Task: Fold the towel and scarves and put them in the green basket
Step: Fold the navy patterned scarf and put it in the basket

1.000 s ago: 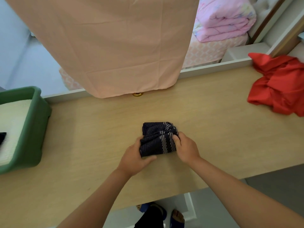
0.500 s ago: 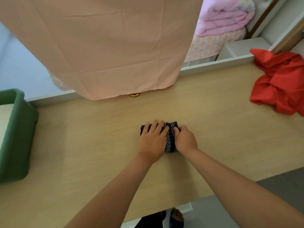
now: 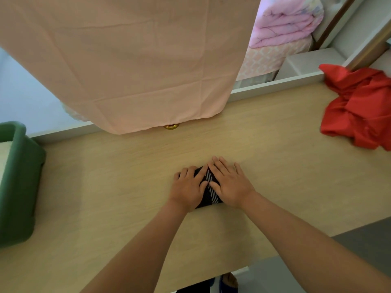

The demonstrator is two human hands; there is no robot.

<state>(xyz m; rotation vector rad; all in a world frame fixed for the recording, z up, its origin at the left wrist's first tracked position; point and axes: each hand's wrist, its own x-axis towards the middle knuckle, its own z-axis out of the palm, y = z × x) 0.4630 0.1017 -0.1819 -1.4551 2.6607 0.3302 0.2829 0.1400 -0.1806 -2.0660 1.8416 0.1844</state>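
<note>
Two hands, left (image 3: 187,189) and right (image 3: 229,185), flat on scarf (image 3: 211,195) between green basket (image 3: 21,166) and red cloth (image 3: 359,111).

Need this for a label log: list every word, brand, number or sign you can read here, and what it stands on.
No text can be read anywhere in the view.
The dark striped scarf under the left hand and right hand bears only a white stripe pattern.
The green basket, red cloth and pink hanging cloth show no label.
</note>
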